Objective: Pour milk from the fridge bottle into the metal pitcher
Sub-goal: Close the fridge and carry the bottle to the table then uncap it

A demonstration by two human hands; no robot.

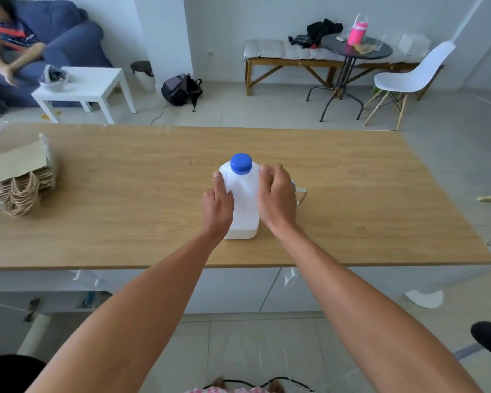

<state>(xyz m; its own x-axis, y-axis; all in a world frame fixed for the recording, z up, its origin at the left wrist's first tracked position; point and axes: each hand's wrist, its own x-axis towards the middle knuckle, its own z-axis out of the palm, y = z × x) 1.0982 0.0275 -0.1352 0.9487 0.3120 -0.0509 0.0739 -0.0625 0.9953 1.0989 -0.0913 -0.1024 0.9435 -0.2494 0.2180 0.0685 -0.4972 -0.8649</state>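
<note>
A white plastic milk bottle with a blue screw cap stands upright on the wooden table. My left hand lies against the bottle's left side, fingers fairly straight along it. My right hand curls round the bottle's right shoulder, fingertips close to the cap. The metal pitcher stands just behind my right hand; only its rim edge and angular handle show.
A stack of brown paper bags with twine handles lies at the table's left end, beside clear plastic wrap. Beyond the table are a white side table, a backpack, a bench, a round black table and a white chair. A person sits on a blue sofa far left.
</note>
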